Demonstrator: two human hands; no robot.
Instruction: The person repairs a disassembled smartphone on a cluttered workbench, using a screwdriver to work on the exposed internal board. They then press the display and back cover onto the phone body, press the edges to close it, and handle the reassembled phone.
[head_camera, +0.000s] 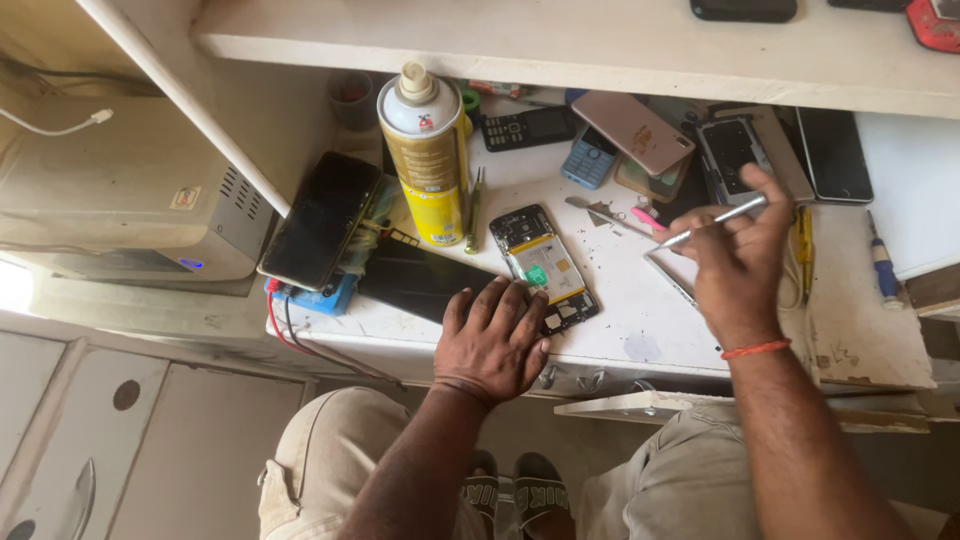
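On the near edge of the white workbench (640, 330): opened phone (543, 266), back cover off, battery and circuit board exposed, lying at a slant. Left hand (492, 340) rests flat, fingers spread, on the bench edge, fingertips touching the phone's near end and the dark glass panel (418, 282) just left of it. Right hand (738, 258), raised to the right, pinches metal tweezers (712, 222), tips pointing left toward the phone but well apart from it. Left of the phone: yellow spray can (428, 155), upright; green-handled screwdriver (474, 212) beside it. Far side: heap of handsets and covers (640, 135). Step judged: steadying the phone while the tool is brought in; the next move calls for lowering the tips onto a board part without shifting the phone.
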